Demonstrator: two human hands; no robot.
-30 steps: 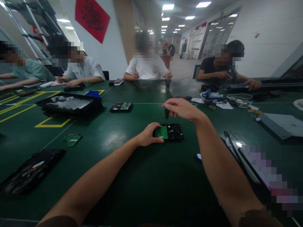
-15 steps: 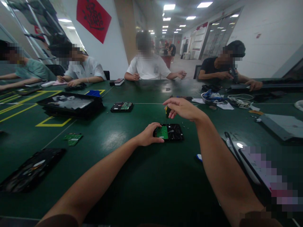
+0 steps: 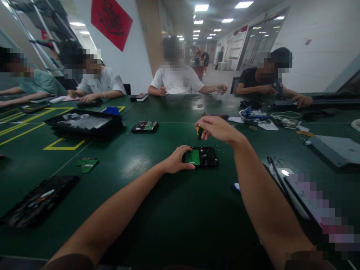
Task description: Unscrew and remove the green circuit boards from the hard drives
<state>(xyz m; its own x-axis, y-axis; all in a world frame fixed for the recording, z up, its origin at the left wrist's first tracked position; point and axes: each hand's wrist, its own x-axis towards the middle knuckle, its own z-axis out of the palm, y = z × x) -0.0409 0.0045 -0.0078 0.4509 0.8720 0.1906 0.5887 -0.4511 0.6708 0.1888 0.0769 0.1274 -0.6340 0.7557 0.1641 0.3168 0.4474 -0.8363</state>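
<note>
A black hard drive [image 3: 208, 156] with a green circuit board [image 3: 192, 157] on its left half lies flat on the table. My left hand [image 3: 178, 159] grips the drive's left end, thumb along the near edge and fingers at the far edge. Above the drive, my right hand [image 3: 215, 128] is closed round the yellow and black handle of a screwdriver [image 3: 199, 133]. The screwdriver stands upright, its shaft pointing down at the board's far right corner; whether the tip sits in a screw is too small to tell. Several small screws [image 3: 221, 151] lie just right of the drive.
Another hard drive [image 3: 145, 126] lies farther back, left of a black tray [image 3: 84, 123]'s right side. A loose green circuit board [image 3: 87, 164] and a black casing [image 3: 41, 200] are at left. A bowl of cables [image 3: 250, 114] and a grey metal box [image 3: 336, 150] stand right. Several people sit opposite.
My right hand has shifted very slightly and its fingers have turned a little on the screwdriver handle. My left hand and the hard drive stay put.
</note>
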